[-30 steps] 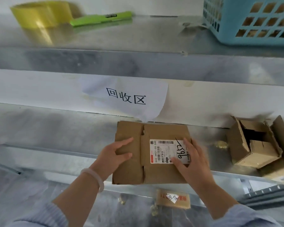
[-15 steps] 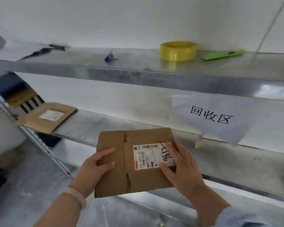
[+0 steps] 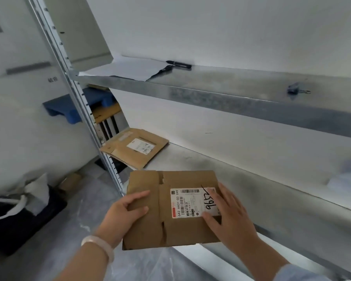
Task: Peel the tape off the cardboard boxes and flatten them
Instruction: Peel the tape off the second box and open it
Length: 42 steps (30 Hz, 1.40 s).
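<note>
A flattened brown cardboard box [image 3: 166, 226] with a white shipping label and black handwritten digits is held level in front of the metal shelf, off its edge. My left hand [image 3: 126, 214] grips its left side, thumb on top. My right hand [image 3: 229, 216] holds the right side, fingers spread over the label's corner. Further left on the same shelf lies a small pile of other flattened boxes [image 3: 136, 149], the top one also labelled.
A metal rack with a lower shelf [image 3: 251, 185] and an upper shelf [image 3: 221, 94]; its upright post [image 3: 83, 102] stands left. The upper shelf carries white paper [image 3: 128, 69], a black marker [image 3: 178, 64] and a binder clip [image 3: 296, 90]. A dark bin with a white bag [image 3: 22, 211] sits on the floor, left.
Both hands lifted the flattened box off the shelf and carried it leftward. The view has swung left: the basket, yellow tape and paper sign are gone, the pile of flat boxes is nearer.
</note>
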Tool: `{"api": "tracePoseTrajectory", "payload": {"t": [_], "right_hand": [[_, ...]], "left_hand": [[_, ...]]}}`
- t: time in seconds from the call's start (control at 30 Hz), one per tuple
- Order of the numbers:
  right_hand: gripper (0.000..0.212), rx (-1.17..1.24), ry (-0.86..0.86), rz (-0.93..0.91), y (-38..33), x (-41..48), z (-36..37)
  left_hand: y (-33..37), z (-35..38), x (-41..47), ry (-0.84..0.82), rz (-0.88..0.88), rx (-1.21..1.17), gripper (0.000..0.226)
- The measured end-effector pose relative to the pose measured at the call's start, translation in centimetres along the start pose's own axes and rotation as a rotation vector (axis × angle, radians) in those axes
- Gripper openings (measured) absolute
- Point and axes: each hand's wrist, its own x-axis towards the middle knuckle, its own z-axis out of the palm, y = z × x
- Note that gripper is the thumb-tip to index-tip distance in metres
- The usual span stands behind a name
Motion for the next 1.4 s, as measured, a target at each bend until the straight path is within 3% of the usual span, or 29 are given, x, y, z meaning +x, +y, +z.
{"api": "tracePoseTrajectory", "payload": {"t": [0.23, 0.43, 0.63, 0.77, 0.87, 1.0, 1.2, 1.3, 1.4], "right_hand": [[0.084, -0.026, -0.067, -0.02, -3.8, 11.4, 4.6], [0.066, -0.056, -0.11, -0.023, -6.7, 19.3, 6.8], [0.085, -0.077, -0.108, 0.07, -9.5, 24.9, 10.5], [0.091, -0.08, -0.066, 0.25, -12.4, 27.9, 12.8], [0.091, -0.076, -0.058, 0.354, -15.5, 29.4, 14.3], [0.067, -0.094, -0.081, 0.458, -18.2, 30.7, 15.9], [0.065, -0.091, -0.083, 0.583, -20.6, 32.4, 18.4], [0.073, -0.124, -0.122, 0.57, -21.2, 33.2, 19.6], [0.079, -0.143, -0.107, 0.574, -21.2, 33.8, 20.5]], "left_hand": [[0.5, -5.8, 10.6, 0.035, -0.043, 0.048, 0.037], [1.6, -10.4, 19.4, 0.022, -0.08, 0.061, 0.036], [1.3, -14.9, 28.7, -0.076, -0.044, 0.147, 0.035], [1.2, -18.4, 35.5, -0.223, 0.002, 0.231, 0.036], [1.6, -21.1, 40.8, -0.327, 0.062, 0.313, 0.036], [1.4, -22.3, 47.1, -0.416, 0.163, 0.469, 0.043], [-0.1, -20.8, 50.6, -0.262, 0.275, 0.713, 0.053], [-0.9, -20.1, 49.6, -0.195, 0.544, 1.027, 0.058], [-2.1, -18.5, 48.1, -0.481, 0.828, 1.228, 0.062]]}}
